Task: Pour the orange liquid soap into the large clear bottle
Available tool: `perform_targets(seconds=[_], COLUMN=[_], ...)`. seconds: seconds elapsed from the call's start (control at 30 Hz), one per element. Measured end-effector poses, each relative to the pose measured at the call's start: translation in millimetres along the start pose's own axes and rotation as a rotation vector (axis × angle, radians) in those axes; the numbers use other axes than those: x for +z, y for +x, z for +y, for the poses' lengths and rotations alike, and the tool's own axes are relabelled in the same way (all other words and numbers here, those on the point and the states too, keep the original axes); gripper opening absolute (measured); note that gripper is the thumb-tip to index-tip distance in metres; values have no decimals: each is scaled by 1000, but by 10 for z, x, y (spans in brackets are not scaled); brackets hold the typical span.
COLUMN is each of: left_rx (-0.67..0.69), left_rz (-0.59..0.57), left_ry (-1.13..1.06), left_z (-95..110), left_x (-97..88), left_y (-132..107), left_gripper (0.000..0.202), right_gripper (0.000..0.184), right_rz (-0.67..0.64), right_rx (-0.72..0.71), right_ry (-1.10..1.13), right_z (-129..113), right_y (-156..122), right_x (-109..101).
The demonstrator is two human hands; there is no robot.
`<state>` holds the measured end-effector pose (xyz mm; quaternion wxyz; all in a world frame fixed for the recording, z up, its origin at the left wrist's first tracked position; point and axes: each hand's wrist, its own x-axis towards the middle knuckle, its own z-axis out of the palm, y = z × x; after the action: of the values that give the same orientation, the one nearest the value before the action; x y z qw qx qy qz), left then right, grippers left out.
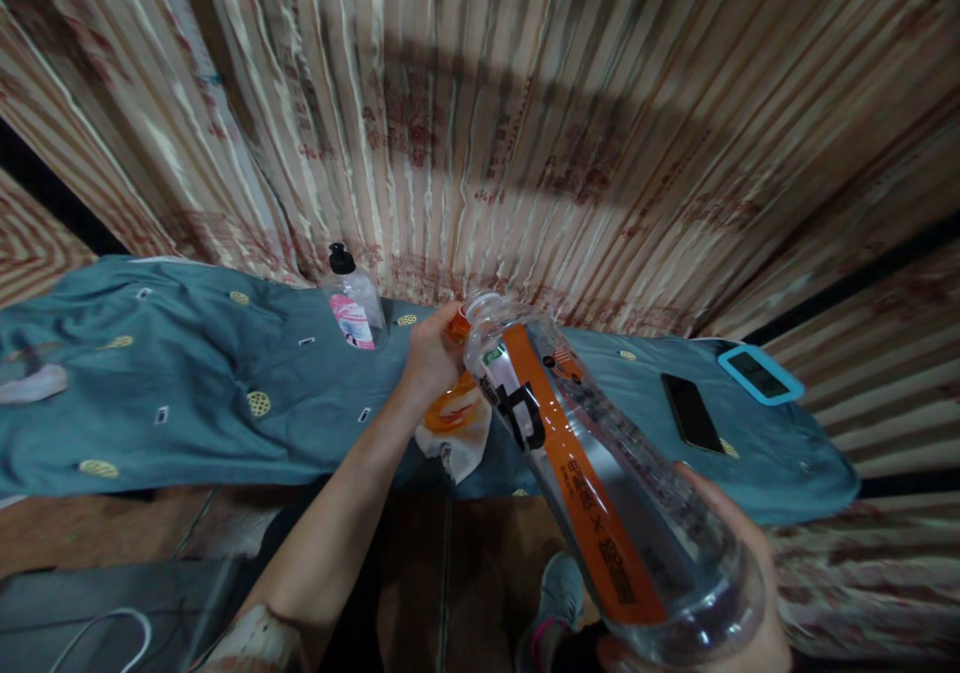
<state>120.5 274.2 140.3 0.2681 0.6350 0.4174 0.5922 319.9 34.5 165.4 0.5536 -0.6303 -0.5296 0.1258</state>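
My right hand (739, 573) is wrapped round the base of a large clear plastic bottle (592, 473) with an orange label, tilted with its open neck pointing up and away. My left hand (431, 353) is closed at the bottle's neck, gripping an orange-and-white cloth or wrapper (457, 418) that hangs below it. Both hands are over the near edge of a surface covered with a teal patterned cloth (187, 393).
A small clear bottle with a black cap and pink label (352, 303) stands at the back of the cloth. A dark phone (691, 413) and a blue-framed device (759, 373) lie at the right. Striped curtains hang behind. A shoe (559, 593) shows below.
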Motion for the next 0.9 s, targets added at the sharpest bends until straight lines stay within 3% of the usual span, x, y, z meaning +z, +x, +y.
perform_targets(seconds=[0.17, 0.43, 0.53, 0.7, 0.9], left_rx=[-6, -5, 6, 23, 10], left_rz=[-1, -15, -13, 0, 13], left_ry=[-16, -11, -20, -20, -15], left_z=[-10, -25, -26, -18, -37], left_x=[6, -6, -7, -2, 16], left_y=[-7, -5, -4, 0, -1], left_gripper=[19, 18, 20, 19, 19], right_gripper=[95, 93, 94, 97, 97], right_rz=[-10, -9, -19, -182, -186], right_rx=[-87, -55, -68, -272, -267], right_ry=[14, 28, -1, -42, -52], right_z=[-14, -109, -44, 170, 177], right_y=[30, 16, 25, 114, 115], right_x=[12, 66, 12, -148, -147])
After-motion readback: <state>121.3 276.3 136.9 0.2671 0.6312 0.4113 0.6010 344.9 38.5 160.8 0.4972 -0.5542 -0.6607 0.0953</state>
